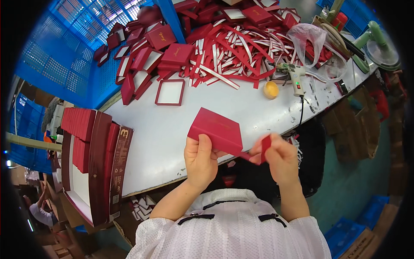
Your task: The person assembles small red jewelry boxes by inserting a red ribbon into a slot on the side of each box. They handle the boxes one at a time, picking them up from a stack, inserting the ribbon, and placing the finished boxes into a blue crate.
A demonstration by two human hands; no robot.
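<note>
1. packages: a heap of dark red square cardboard boxes and lids lies at the far left of the worktop, beside loose red and white paper strips; a long dark red carton stands at the near left edge.
2. surface: a scuffed white worktop, blue mesh crates behind.
3. hands: the left hand grips a flat dark red cardboard box above the near edge; the right hand pinches a red strip running from the box's lower corner.

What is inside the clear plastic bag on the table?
The plastic bag lies beside the pile of red and white strips. Through it some red pieces show, probably more strips. How many there are, and anything beneath them, cannot be seen through the crinkled plastic.
</note>
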